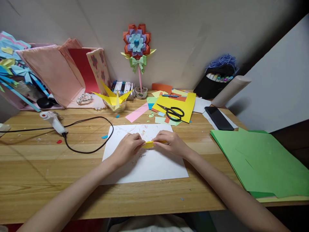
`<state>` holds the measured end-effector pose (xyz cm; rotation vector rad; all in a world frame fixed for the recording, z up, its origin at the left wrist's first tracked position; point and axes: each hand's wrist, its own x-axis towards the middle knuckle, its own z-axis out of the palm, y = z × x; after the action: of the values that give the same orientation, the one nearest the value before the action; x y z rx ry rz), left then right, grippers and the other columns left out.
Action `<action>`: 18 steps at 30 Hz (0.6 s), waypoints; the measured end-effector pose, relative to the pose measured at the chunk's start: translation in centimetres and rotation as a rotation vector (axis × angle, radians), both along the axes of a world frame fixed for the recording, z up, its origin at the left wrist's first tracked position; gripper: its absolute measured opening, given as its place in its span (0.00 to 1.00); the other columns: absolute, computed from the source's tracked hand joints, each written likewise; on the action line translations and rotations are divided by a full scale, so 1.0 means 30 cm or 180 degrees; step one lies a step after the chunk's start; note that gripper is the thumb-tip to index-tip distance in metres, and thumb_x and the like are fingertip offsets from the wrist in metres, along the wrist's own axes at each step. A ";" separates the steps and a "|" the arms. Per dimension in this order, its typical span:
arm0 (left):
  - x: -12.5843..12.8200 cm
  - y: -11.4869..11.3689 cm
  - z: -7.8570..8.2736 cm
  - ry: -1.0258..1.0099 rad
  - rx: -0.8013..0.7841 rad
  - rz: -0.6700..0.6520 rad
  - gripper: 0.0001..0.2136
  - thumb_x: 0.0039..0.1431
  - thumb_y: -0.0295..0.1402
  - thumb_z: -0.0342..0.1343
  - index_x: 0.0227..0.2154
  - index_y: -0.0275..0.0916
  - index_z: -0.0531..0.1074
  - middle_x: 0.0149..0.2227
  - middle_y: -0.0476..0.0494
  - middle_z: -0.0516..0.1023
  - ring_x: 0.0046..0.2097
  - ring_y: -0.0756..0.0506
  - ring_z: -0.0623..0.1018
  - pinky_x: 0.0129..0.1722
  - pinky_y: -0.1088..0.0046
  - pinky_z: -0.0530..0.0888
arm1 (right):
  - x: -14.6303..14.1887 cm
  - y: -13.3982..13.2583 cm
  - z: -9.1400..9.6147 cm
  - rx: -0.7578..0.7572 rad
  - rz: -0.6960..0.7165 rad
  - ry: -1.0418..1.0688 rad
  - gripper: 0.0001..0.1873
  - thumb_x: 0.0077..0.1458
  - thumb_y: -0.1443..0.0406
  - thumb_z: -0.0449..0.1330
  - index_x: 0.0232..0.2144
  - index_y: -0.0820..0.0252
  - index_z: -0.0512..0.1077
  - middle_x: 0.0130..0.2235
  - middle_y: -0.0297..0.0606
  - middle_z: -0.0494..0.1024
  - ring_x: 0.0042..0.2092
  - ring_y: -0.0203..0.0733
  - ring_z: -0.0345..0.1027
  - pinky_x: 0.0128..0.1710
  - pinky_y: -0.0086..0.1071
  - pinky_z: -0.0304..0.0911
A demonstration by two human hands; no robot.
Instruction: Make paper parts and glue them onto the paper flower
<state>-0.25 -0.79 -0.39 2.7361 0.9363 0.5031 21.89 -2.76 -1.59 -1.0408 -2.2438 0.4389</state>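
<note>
Between my two hands is a small folded piece of yellow paper [148, 145], held just above a white sheet [145, 170]. My left hand [130, 145] pinches its left end between thumb and fingers. At the other end, my right hand [170, 143] grips it the same way, and part of the yellow strip shows between those fingers. Small coloured marks and some handwriting are on the white sheet beneath. Beyond my hands lie black-handled scissors [174, 114] on a yellow sheet [190, 106].
A white glue gun [53, 121] lies at left, its black cord [91, 152] looping toward the sheet. Green paper [263, 161] is stacked at right beside a black phone [218, 118]. A paper flower [136, 43], yellow folded paper [113, 96] and markers [122, 87] stand behind.
</note>
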 end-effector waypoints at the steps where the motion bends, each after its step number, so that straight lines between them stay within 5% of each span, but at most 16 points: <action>1: -0.001 -0.002 0.003 -0.0062 -0.0260 0.0027 0.11 0.60 0.29 0.46 0.32 0.37 0.74 0.30 0.44 0.72 0.32 0.49 0.69 0.33 0.73 0.65 | -0.001 -0.001 0.002 -0.0133 0.0022 0.0000 0.06 0.55 0.67 0.56 0.33 0.60 0.73 0.31 0.38 0.74 0.34 0.38 0.66 0.33 0.30 0.62; 6: -0.002 0.006 -0.001 -0.0247 -0.1057 0.0210 0.10 0.58 0.30 0.49 0.32 0.38 0.76 0.29 0.46 0.74 0.31 0.50 0.72 0.31 0.76 0.65 | -0.014 -0.006 -0.013 -0.0495 -0.0035 -0.0065 0.05 0.55 0.68 0.56 0.32 0.61 0.73 0.32 0.38 0.73 0.34 0.37 0.66 0.33 0.30 0.61; 18: 0.000 0.008 0.010 0.0187 -0.0093 -0.0024 0.12 0.56 0.25 0.48 0.23 0.38 0.75 0.23 0.46 0.69 0.29 0.49 0.67 0.33 0.71 0.65 | 0.000 0.012 -0.063 0.0167 0.0186 -0.0146 0.08 0.57 0.67 0.52 0.35 0.60 0.72 0.32 0.40 0.72 0.35 0.40 0.63 0.35 0.35 0.60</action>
<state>-0.26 -0.54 -0.09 2.7409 0.9393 0.4066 21.90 -2.39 -3.46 -0.9695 -2.3186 0.3823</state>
